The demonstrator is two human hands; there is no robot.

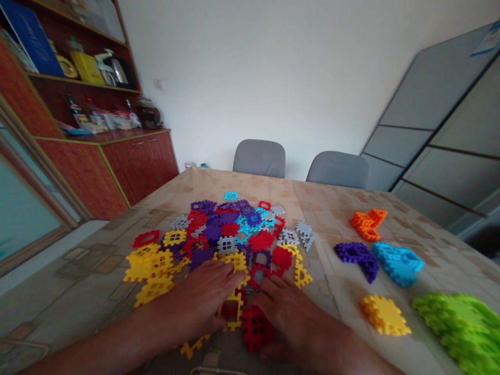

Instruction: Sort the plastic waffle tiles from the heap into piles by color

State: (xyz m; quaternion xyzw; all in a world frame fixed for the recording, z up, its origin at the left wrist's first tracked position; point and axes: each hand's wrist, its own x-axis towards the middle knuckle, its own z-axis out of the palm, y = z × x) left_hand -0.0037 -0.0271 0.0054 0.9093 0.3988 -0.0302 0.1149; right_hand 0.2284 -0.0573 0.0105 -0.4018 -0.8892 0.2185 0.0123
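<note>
A loose heap of plastic interlocking building pieces with toothed edges lies before me, in red, purple, yellow, grey and light blue. My left hand (pixel 213 289) reaches over the heap's near side, fingers apart and resting on a yellow window piece (pixel 234 260). Its thumb is beside a yellow frame piece (pixel 233 312). My right hand (pixel 285 307) lies to its right, fingers spread over red pieces. A red window piece (pixel 255 328) sits between its fingers and thumb, touching or very near them; a firm grip does not show. The undersides of both hands are hidden.
Sorted stacks stand at right: orange (pixel 367 223), purple (pixel 357 258), light blue (pixel 398 263), yellow (pixel 385 315) and green (pixel 461 325). A patterned cloth covers the table (pixel 89 271). Two grey chairs (pixel 260 158) stand beyond it, and a wooden cabinet (pixel 136 164) is at left.
</note>
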